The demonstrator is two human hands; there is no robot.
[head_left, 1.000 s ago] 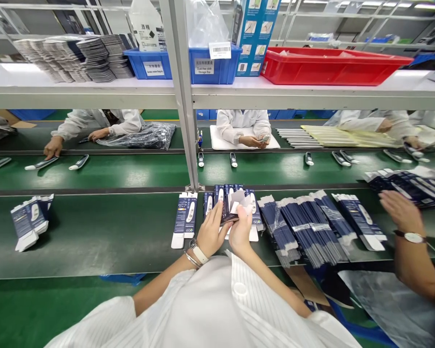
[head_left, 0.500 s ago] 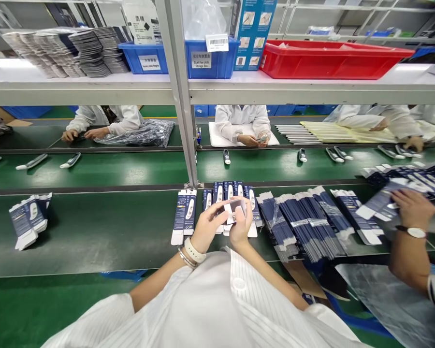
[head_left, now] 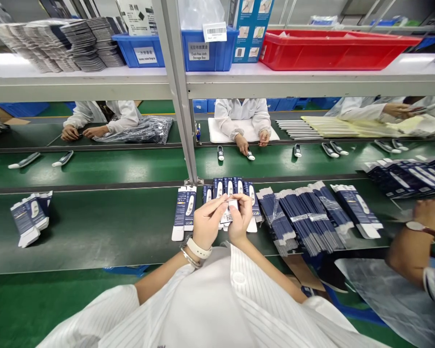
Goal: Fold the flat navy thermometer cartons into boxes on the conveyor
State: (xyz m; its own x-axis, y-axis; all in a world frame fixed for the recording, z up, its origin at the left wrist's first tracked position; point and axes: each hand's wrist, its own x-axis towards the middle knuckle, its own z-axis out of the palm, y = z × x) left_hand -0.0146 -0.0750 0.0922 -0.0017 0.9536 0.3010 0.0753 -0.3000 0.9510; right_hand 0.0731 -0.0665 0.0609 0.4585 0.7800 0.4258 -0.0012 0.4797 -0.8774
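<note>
Box [head_left: 224, 219] is pinched between left hand [head_left: 205, 226] and right hand [head_left: 241, 221], center of frame — open interior was seen half a second ago, printed code [head_left: 229, 218] is now shown. Upper center: device [head_left: 251, 157] on belt [head_left: 275, 169] now touched by co-worker's hand [head_left: 242, 144] — previously held back.

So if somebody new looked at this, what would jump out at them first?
A big red bin on the shelf, right of the metal post, would likely catch the eye first. Near the middle, the left hand and right hand hold a small carton in front of blue boxes. Beyond them, slim dark-and-white devices dot the green belt.
</note>
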